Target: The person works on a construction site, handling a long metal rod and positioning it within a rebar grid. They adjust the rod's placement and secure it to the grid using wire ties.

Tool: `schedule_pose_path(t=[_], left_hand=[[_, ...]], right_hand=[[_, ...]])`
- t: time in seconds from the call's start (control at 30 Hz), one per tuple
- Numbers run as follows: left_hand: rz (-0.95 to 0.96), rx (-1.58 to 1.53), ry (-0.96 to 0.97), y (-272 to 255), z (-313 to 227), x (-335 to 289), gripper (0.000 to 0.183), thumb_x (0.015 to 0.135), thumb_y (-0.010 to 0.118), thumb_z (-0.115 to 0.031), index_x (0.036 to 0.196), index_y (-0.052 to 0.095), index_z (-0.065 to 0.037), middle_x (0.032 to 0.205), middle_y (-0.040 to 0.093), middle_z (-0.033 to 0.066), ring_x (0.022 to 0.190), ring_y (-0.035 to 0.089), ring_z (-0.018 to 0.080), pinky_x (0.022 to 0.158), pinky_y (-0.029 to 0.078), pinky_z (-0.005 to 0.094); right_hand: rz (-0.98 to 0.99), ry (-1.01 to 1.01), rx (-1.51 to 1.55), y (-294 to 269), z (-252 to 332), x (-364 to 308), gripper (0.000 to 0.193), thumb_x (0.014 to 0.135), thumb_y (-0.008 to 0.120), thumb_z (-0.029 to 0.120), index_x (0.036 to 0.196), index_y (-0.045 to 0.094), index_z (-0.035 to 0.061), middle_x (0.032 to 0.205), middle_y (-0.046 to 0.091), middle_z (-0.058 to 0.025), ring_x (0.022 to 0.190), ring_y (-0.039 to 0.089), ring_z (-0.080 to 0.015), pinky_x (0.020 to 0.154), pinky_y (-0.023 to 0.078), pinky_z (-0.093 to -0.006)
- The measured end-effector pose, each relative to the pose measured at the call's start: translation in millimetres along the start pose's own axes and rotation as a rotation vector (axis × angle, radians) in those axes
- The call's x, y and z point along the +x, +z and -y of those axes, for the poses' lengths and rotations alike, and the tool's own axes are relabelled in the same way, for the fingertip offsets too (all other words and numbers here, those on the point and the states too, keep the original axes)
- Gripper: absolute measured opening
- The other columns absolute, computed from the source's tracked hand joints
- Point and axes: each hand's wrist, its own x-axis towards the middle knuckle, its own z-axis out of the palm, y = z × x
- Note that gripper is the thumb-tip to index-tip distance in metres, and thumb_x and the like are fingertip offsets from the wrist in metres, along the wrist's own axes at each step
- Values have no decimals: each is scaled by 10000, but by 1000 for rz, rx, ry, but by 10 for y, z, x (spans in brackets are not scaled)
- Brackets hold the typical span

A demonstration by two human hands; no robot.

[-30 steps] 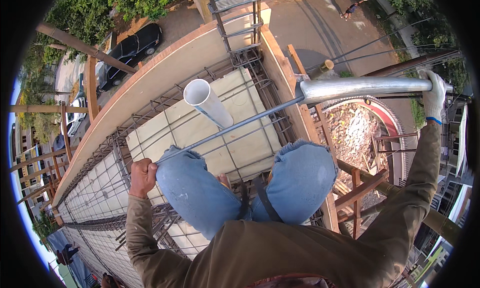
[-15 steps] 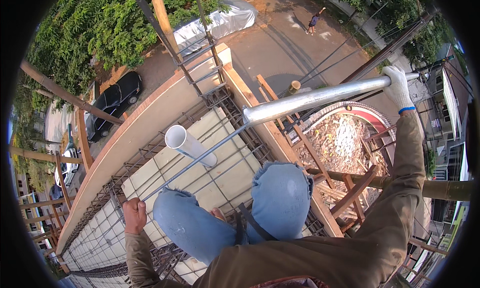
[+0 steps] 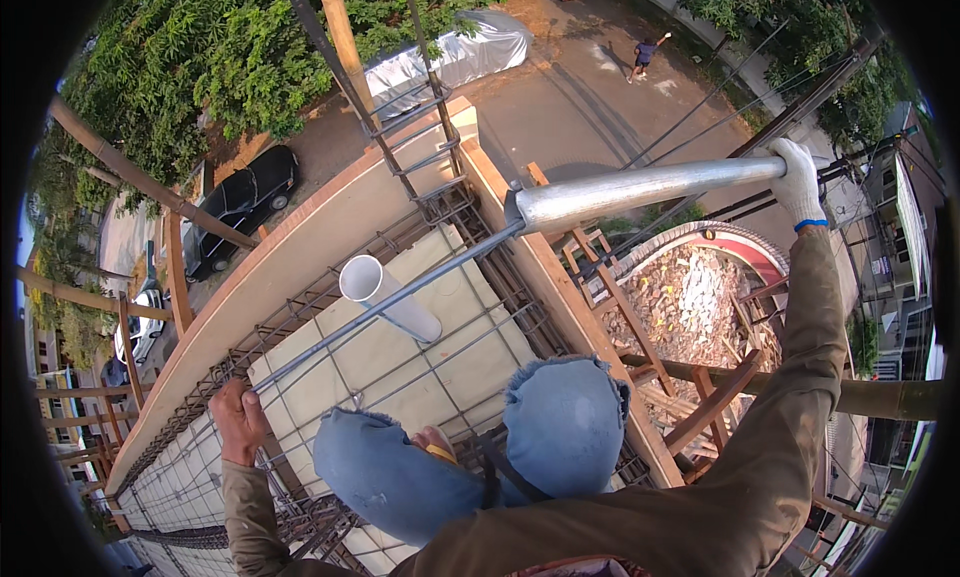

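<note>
Gripping the silver metal tube (image 3: 640, 190) beyond the right side of the wooden formwork (image 3: 310, 239), the gloved right hand (image 3: 797, 180) wraps its far end; the bare left hand (image 3: 238, 420) curls around the steel rod (image 3: 440, 273). The formwork holds rebar (image 3: 515, 302), cream sheeting (image 3: 320, 385) and a white plastic pipe (image 3: 414, 323).

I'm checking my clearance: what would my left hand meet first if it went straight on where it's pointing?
Your left hand would probably meet the dark steel bars along the curved formwork wall first; depth is unclear, so it might pass above them.
</note>
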Motion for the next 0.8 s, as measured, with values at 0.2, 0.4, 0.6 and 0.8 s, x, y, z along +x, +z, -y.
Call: schedule_pose_path(t=[0.2, 0.4, 0.6, 0.8], left_hand=[[-122, 5, 71, 95, -42, 81, 646, 1017, 451, -535, 632, 359, -24, 582, 330, 144, 497, 377, 346, 496, 245, 446], [-121, -53, 71, 368, -23, -21, 604, 998, 520, -471, 620, 355, -29, 574, 322, 135, 485, 374, 334, 486, 240, 450], [-86, -26, -7, 380, 23, -98, 599, 1023, 474, -480, 654, 366, -21, 605, 347, 147, 532, 396, 346, 513, 262, 455], [-90, -93, -57, 276, 14, -27, 600, 1036, 444, -488, 668, 344, -25, 606, 325, 140, 532, 360, 311, 523, 235, 445]], right_hand=[[-68, -41, 0, 162, -64, 112, 248, 687, 693, 30, 923, 630, 72, 918, 657, -135, 949, 590, -405, 829, 478, -470], [-62, -88, -56, 96, -65, 376, 237, 683, 696, 46, 907, 629, 83, 917, 658, -121, 975, 598, -396, 858, 479, -467], [-118, -191, -98, 39, 63, 593, 247, 670, 697, 42, 903, 623, 78, 922, 664, -122, 1017, 613, -391, 886, 497, -461], [-42, -100, 25, -19, 118, 458, 233, 658, 686, 31, 867, 589, 63, 838, 621, -153, 877, 617, -408, 754, 487, -483]])
